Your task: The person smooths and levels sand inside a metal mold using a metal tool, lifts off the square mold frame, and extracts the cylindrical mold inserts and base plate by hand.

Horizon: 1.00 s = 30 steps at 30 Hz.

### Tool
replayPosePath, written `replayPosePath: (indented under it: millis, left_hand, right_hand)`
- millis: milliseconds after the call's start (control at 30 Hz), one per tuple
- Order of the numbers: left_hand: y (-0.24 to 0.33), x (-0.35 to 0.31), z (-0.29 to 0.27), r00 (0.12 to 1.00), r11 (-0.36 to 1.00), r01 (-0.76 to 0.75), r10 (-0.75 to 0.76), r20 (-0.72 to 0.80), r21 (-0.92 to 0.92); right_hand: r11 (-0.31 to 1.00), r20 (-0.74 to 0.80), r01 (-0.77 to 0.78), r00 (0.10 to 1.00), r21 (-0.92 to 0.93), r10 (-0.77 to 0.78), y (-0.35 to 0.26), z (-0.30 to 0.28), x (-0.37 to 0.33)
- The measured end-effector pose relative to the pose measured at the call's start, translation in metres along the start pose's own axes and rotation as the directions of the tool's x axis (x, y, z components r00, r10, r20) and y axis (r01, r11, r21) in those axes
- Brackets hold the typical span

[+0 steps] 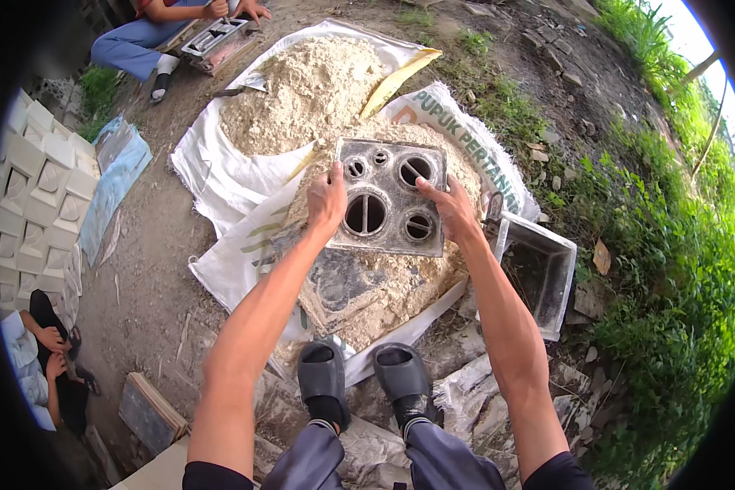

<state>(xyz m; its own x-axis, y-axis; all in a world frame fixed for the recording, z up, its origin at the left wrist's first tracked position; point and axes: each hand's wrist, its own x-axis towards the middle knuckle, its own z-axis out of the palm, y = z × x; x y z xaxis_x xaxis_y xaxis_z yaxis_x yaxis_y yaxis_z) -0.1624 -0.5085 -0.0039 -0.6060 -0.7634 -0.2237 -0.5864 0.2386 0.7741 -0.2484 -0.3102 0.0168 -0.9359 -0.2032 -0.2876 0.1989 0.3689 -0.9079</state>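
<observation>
Between my two hands is a grey metal mold plate with several round holes of different sizes, some crossed by a bar. My left hand grips its left edge. The fingers of my right hand are closed round its right edge, the thumb lying by the upper right hole. Beneath the plate spreads a pile of pale crumbly mix on white woven sacks. A dark flat board lies on this mix, just in front of my feet.
An open metal box mold stands to the right. Behind is a bigger heap of mix. Pale patterned blocks are stacked at left. One person works at another mold at the far left; another sits lower left. Green plants edge the right.
</observation>
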Motion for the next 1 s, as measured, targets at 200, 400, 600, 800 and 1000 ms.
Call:
replayPosePath:
  millis: [200, 400, 600, 800, 1000]
  left_hand:
    - [-0.006, 0.0, 0.006, 0.999, 0.998, 0.049, -0.05, 0.015, 0.044]
    - [0.001, -0.012, 0.0, 0.996, 0.991, -0.079, 0.084, -0.043, 0.109]
    - [-0.008, -0.007, -0.001, 0.996, 0.974, -0.081, 0.085, -0.013, 0.211]
    - [-0.009, -0.01, 0.006, 0.998, 0.982, -0.052, 0.056, -0.019, 0.181]
    - [-0.005, -0.012, 0.005, 0.997, 0.983, -0.02, 0.034, -0.072, 0.185]
  right_hand:
    - [0.929, 0.387, -0.286, 0.904, 0.235, 0.18, 0.018, -0.02, 0.01]
    - [0.777, 0.344, -0.318, 0.929, 0.544, 0.14, 0.041, -0.008, 0.016]
    - [0.767, 0.415, -0.284, 0.91, 0.576, 0.025, 0.041, -0.007, 0.017]
    - [0.926, 0.179, -0.116, 0.982, 0.359, 0.053, 0.059, -0.003, 0.025]
    - [0.985, 0.033, -0.164, 0.986, 0.051, 0.162, 0.034, 0.001, -0.009]
